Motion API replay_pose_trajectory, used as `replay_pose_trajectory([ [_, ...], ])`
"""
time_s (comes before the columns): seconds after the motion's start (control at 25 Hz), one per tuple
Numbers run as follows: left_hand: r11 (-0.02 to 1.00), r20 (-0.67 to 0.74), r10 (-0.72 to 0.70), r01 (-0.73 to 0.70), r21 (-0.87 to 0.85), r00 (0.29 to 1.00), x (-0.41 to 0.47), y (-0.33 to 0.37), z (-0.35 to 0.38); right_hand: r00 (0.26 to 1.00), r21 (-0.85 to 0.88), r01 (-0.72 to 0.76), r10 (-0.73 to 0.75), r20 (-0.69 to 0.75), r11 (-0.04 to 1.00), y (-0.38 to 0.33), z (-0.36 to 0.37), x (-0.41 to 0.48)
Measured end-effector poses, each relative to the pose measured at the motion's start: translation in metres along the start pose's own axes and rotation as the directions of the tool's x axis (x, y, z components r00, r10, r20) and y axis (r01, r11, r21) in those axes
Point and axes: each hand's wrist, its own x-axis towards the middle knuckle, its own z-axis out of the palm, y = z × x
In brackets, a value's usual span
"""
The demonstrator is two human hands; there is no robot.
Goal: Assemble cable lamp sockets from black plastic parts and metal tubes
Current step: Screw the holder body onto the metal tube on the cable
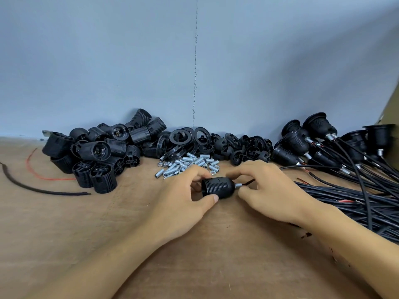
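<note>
A black ribbed lamp socket (pixel 218 187) lies on its side just above the wooden table, between both hands. My left hand (pixel 185 197) grips its threaded body, thumb underneath and fingers over the top. A short metal tube (pixel 238 186) sticks out of the socket's right end, and a black cable (pixel 248 182) runs out of it. My right hand (pixel 267 188) pinches around the tube and cable where they leave the socket.
Behind the hands lie a pile of loose metal tubes and nuts (pixel 187 164), black socket bodies (pixel 97 154) at the left, black rings and caps (pixel 216 143) in the middle, and finished sockets with cables (pixel 334 152) at the right. A loose black wire (pixel 43 189) lies far left.
</note>
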Motion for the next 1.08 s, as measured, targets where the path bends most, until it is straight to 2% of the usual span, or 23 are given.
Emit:
replay_pose_trajectory([
  [0.16, 0.999, -0.009, 0.035, -0.035, 0.021, 0.999, 0.001, 0.003, 0.004, 0.974, 0.118, -0.119, 0.139, -0.177, 0.986, -0.006, 0.016, 0.012],
  [0.32, 0.991, -0.064, 0.068, -0.06, 0.121, 0.996, 0.002, 0.007, 0.005, 0.938, 0.175, -0.1, 0.152, -0.313, 0.979, -0.02, 0.019, 0.041],
  [0.56, 0.992, -0.071, 0.064, -0.056, 0.118, 0.995, 0.002, 0.005, 0.003, 0.966, -0.057, -0.151, 0.136, -0.219, 0.987, -0.049, 0.033, 0.111],
  [0.72, 0.997, -0.085, -0.035, 0.041, 0.07, 0.996, 0.006, 0.001, 0.003, 0.997, -0.223, -0.059, 0.048, -0.054, 0.973, -0.054, 0.045, 0.133],
  [0.8, 0.997, -0.081, -0.071, 0.074, 0.035, 0.994, 0.008, -0.001, 0.004, 0.999, -0.289, -0.054, 0.05, -0.02, 0.956, -0.053, 0.051, 0.138],
  [0.96, 0.997, -0.077, -0.082, 0.082, 0.003, 0.994, 0.009, -0.004, 0.004, 0.991, -0.316, -0.083, 0.046, -0.123, 0.945, -0.05, 0.053, 0.139],
  [1.08, 0.997, -0.055, -0.082, 0.081, -0.015, 0.995, 0.008, -0.005, 0.003, 0.957, -0.178, -0.082, 0.028, -0.287, 0.981, -0.052, 0.042, 0.13],
])
